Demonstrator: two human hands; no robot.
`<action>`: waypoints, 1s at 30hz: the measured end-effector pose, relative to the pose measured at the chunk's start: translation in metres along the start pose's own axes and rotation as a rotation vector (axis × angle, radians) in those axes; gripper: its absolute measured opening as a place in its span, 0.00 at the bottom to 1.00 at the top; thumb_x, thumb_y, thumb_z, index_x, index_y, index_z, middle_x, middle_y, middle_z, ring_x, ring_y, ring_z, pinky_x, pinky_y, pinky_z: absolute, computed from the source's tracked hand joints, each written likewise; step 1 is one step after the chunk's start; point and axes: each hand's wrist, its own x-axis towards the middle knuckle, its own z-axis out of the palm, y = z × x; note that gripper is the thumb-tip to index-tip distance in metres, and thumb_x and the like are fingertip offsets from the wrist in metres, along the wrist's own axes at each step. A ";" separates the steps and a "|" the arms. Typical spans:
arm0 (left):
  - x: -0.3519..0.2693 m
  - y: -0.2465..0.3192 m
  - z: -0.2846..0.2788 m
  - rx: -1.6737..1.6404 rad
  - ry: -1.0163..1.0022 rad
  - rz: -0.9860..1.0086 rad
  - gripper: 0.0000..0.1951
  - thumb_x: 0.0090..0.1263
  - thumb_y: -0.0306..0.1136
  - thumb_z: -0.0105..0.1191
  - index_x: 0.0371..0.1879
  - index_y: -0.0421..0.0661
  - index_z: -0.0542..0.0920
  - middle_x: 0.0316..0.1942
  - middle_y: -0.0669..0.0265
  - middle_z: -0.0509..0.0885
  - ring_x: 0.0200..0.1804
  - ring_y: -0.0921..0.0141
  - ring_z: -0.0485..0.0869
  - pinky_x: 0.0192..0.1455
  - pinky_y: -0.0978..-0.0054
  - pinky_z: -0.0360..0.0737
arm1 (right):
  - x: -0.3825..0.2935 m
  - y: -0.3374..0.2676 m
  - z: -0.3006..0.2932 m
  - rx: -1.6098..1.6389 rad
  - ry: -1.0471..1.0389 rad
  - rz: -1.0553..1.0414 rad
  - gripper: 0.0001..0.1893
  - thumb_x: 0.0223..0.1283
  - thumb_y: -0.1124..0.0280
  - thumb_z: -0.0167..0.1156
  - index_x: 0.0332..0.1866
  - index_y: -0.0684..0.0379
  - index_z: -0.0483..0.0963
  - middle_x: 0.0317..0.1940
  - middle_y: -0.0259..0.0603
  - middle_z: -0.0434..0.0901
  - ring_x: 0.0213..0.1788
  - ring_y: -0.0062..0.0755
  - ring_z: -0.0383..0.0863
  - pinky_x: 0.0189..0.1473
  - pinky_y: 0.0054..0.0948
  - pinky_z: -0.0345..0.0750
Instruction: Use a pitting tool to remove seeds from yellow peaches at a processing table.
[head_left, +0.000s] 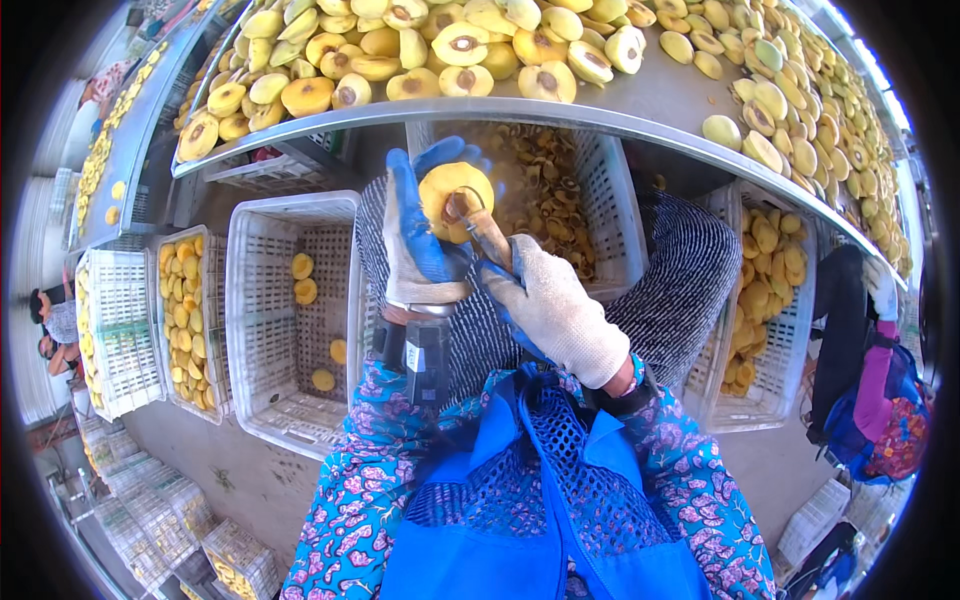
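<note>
My left hand (417, 244), in a blue-and-white coated glove, cups a yellow peach half (442, 187) with its cut face turned up. In my right hand (559, 311), also gloved, is a pitting tool with a wooden handle (491, 238). Its curved metal end touches the brown centre of the peach half, where the stone sits; the stone is partly covered by the tool. Both hands are above my lap, near a white plastic crate (611, 202) between my knees. Brown pits and scraps (559, 232) lie in that crate.
Many peach halves (465, 45) cover a metal table (667, 105) ahead, whose raised rim runs across my front. At left, a white crate (255, 367) holds several halves. A fuller crate (787, 397) stands at right, beside a seated co-worker (874, 390).
</note>
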 end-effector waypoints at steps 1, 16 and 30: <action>-0.003 0.000 0.001 -0.002 -0.004 -0.008 0.31 0.74 0.58 0.34 0.51 0.39 0.76 0.46 0.56 0.81 0.50 0.61 0.80 0.57 0.57 0.77 | -0.002 0.001 0.001 -0.017 -0.007 0.028 0.16 0.63 0.61 0.56 0.40 0.67 0.67 0.29 0.63 0.77 0.34 0.61 0.78 0.35 0.45 0.73; 0.000 -0.030 -0.028 0.380 0.157 -0.029 0.19 0.71 0.43 0.52 0.37 0.34 0.81 0.31 0.56 0.85 0.28 0.67 0.84 0.29 0.75 0.84 | -0.016 0.016 0.008 0.807 -0.415 0.387 0.12 0.69 0.63 0.50 0.44 0.62 0.70 0.18 0.26 0.66 0.16 0.15 0.64 0.17 0.18 0.62; 0.016 -0.039 -0.008 0.175 -0.011 -0.209 0.22 0.73 0.48 0.47 0.43 0.36 0.77 0.36 0.54 0.83 0.35 0.60 0.85 0.35 0.63 0.86 | -0.002 0.073 0.023 2.077 -1.052 0.282 0.21 0.74 0.59 0.39 0.52 0.70 0.68 0.15 0.26 0.63 0.10 0.14 0.60 0.13 0.18 0.62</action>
